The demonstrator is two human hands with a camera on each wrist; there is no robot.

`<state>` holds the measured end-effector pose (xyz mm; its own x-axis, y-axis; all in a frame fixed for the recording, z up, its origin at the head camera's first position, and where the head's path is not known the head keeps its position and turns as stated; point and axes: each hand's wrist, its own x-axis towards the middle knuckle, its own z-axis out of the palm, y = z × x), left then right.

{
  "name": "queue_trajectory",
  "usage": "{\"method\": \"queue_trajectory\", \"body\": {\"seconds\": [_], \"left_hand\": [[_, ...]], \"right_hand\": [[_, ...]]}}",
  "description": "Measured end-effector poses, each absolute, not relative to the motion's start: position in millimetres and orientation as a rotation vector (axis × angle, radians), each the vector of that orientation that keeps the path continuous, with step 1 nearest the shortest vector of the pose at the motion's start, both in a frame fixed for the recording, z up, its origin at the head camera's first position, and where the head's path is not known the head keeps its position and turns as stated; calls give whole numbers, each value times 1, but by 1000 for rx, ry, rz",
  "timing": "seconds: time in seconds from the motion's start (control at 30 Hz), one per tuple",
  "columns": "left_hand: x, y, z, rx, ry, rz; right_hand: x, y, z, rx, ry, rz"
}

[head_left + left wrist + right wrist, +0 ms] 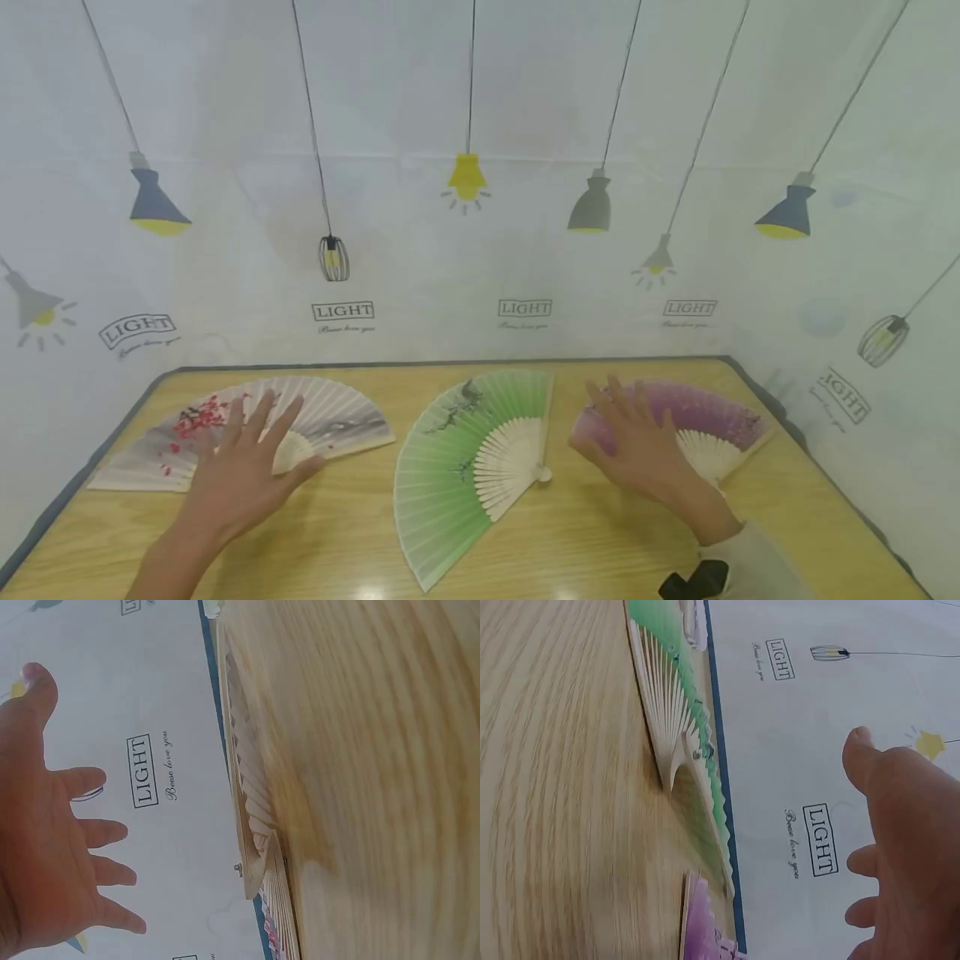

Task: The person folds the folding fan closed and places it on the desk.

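Note:
Three folding fans lie spread on a wooden table. On the left is a white and grey fan (pixel 341 412) with red blossoms; the left hand (pixel 240 467) hovers over it with fingers spread, hiding part of it. A green fan (pixel 442 450) with dark branches lies in the middle, its pale ribs meeting at the right. The right hand (pixel 637 442) is above the left part of a purple fan (pixel 697 408), fingers extended. In the left wrist view, the left palm (pixel 45 832) stands apart from the table and holds nothing. The right wrist view shows the right thumb (pixel 862 754) raised clear of the fans.
The wooden table (pixel 337 533) has a dark edge along its back and sides. Behind it hangs a pale backdrop (pixel 405 100) printed with lamps and the word LIGHT. A black object (pixel 697 579) sits by the right sleeve (pixel 753 562).

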<state>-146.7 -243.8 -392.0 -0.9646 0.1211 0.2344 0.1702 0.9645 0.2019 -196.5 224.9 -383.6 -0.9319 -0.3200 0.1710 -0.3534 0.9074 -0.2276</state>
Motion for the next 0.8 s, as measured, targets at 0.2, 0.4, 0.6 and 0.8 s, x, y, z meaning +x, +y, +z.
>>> {"method": "queue_trajectory", "body": {"seconds": [0.2,0.4,0.6,0.8], "left_hand": [[-143,-249,-390,-189,-2874,-377],[-139,-265,-385,-186,-2760,-419],[-133,-280,-387,-100,-2732,-533],[-125,-290,-391,141,-2620,-858]], "right_hand": [[-195,213,-386,539,-2882,472],[-196,195,-391,545,-2844,565],[-194,167,-391,556,-2820,730],[-189,130,-395,609,-2715,1004]]}}
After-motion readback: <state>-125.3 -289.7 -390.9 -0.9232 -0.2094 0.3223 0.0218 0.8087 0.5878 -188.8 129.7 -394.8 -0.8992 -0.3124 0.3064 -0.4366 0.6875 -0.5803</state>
